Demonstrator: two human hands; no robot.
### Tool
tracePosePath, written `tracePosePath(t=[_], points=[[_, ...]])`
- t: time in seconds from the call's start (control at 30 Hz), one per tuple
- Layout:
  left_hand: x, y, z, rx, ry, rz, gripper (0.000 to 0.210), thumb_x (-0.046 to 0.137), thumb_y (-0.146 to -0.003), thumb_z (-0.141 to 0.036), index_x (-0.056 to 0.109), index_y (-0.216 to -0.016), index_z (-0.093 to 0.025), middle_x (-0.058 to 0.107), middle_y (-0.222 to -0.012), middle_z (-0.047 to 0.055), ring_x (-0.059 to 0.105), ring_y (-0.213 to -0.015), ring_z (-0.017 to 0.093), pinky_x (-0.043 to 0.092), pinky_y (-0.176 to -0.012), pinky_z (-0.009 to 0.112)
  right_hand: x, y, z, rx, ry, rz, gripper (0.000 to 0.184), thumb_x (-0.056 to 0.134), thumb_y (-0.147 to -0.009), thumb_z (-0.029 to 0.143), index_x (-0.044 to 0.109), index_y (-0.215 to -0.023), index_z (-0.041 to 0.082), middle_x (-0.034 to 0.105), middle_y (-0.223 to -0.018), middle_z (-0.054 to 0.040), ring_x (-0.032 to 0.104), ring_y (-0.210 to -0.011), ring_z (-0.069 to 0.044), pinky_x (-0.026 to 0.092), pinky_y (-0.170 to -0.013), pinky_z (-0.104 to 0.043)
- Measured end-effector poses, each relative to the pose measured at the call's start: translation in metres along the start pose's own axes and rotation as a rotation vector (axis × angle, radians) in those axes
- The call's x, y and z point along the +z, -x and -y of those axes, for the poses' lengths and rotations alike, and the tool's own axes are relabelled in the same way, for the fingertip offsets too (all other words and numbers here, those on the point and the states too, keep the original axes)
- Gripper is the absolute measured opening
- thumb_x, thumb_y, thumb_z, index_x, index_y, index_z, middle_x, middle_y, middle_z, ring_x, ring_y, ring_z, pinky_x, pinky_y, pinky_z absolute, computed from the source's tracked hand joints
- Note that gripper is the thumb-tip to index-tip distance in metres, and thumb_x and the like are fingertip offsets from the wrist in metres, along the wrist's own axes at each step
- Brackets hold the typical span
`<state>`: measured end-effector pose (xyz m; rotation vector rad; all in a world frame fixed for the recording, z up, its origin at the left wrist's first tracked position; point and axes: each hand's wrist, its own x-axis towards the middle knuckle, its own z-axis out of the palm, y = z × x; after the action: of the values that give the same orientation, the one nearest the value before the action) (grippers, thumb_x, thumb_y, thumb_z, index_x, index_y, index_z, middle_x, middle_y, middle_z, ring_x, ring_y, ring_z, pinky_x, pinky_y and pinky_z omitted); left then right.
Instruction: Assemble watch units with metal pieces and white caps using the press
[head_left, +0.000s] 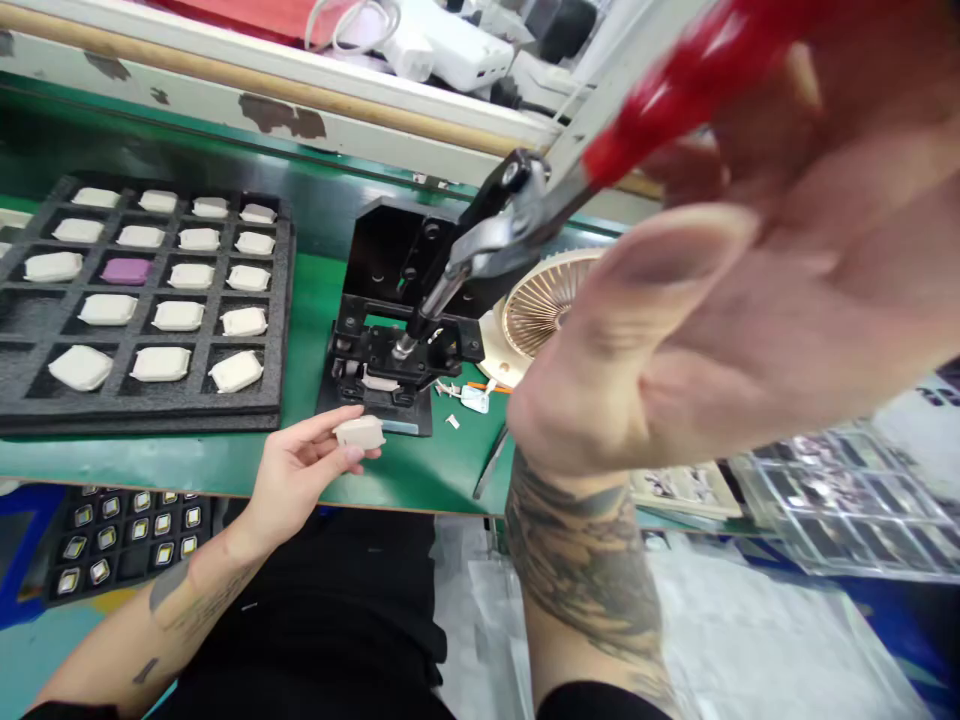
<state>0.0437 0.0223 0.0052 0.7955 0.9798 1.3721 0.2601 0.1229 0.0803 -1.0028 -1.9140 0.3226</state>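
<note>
Between the thumb and fingers of my left hand (300, 470) is a small white plastic casing (360, 432), held just in front of the black toggle press (390, 330). Another pale piece (380, 383) sits inside the press's fixture, mostly covered by it. My right hand (720, 300), raised close to the camera and partly blurred, is closed round the press's red lever handle (675, 85). The metal linkage (495, 240) slants from that handle down to the plunger.
A black foam tray (281, 330) at left holds several white casings and one purple casing (126, 271). Behind the press stands a cream fan (544, 300). Tweezers (491, 462) and small white parts (474, 398) lie right of the press. Clear trays (855, 500) are at right.
</note>
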Motion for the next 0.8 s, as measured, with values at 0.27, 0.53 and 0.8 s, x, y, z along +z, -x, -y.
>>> tracePosePath(t=[0.27,0.53,0.8], points=[[-0.015,0.02,-0.003,-0.017,0.042,0.078,0.043,0.097,-0.089,-0.016,0.082,-0.129,-0.021,0.09,-0.106,0.008,0.089,-0.082,0.022,0.071,-0.069,0.022,0.028,0.07,-0.001,-0.096,0.088,0.169,0.044,0.061,-0.11,0.015,0.069,-0.153,0.024,0.078,-0.139,-0.0135,0.075,-0.133,-0.029,0.067,-0.115,-0.052],[-0.008,0.016,0.003,0.023,-0.145,0.208,0.04,0.094,-0.092,-0.019,0.077,-0.128,-0.021,0.086,-0.102,0.007,0.086,-0.087,0.02,0.069,-0.074,0.024,0.079,0.051,-0.029,0.022,0.312,0.463,0.053,0.043,-0.106,0.004,0.066,-0.153,0.013,0.069,-0.148,-0.023,0.065,-0.141,-0.036,0.057,-0.124,-0.06],[-0.02,0.006,-0.016,0.655,-1.062,0.125,0.041,0.071,-0.112,-0.024,0.067,-0.153,-0.02,0.078,-0.127,0.011,0.078,-0.092,0.02,0.066,-0.084,0.033,0.064,0.073,-0.009,0.106,0.061,0.164,0.048,0.046,-0.116,0.016,0.062,-0.16,0.026,0.069,-0.145,-0.0147,0.069,-0.139,-0.026,0.061,-0.12,-0.045]])
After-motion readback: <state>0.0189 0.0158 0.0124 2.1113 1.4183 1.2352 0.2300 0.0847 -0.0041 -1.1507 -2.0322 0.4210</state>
